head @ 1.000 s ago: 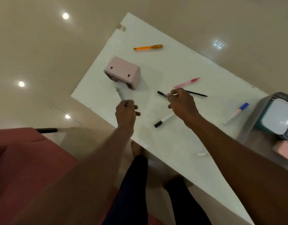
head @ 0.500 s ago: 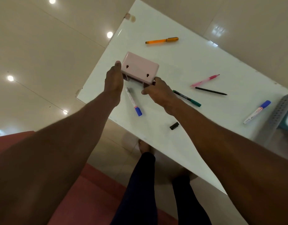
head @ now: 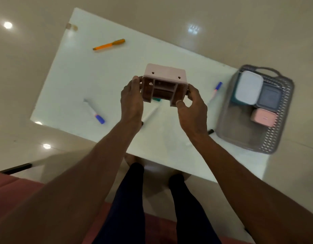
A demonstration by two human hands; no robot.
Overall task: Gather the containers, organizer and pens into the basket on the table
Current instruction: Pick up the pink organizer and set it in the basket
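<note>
Organizer — pink, its open compartments turned toward the camera — sits at the centre of the frame, lifted above the white desk. It hides most of a teal-tipped pen, of which only a sliver shows below its lower edge. A white marker is partly covered by the left wrist, and a dark pen tip pokes out from behind the right wrist. The left hand is curled against the organizer's left side, the right hand against its right side, thumb on the lower corner — both closed around it. At right of the frame the grey basket holds a white-lidded container, a grey one and a pink one. An orange pen lies at upper left, a blue-capped marker at left, another near the basket.
</note>
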